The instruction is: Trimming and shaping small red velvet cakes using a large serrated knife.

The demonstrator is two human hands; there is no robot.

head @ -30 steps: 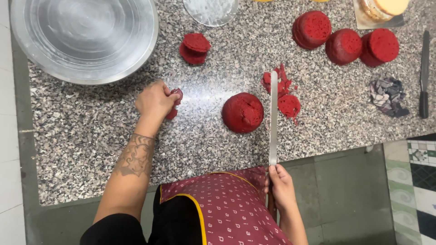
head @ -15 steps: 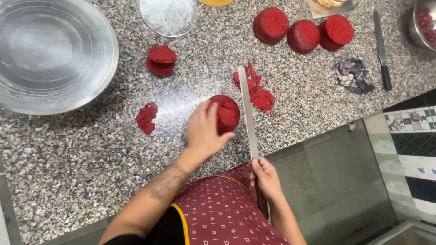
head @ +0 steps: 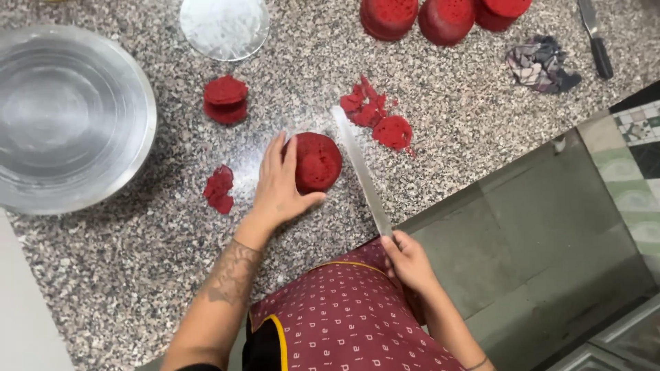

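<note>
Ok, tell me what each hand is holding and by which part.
The right hand grips a long knife by its handle end, blade lying out over the counter. The left hand rests against the side of a round red cake, steadying rather than lifting it.

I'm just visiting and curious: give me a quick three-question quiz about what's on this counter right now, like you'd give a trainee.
1. True or false: the left hand rests against the round red cake on the granite counter.
2. What does the right hand hold? A) a spoon B) a long knife C) a cloth
3. Fill in: the big metal bowl lies to the ____ of the cake being held.

Key: 1 true; 2 B, gripped by its handle, blade lying beside the cake; 3 left.
</note>
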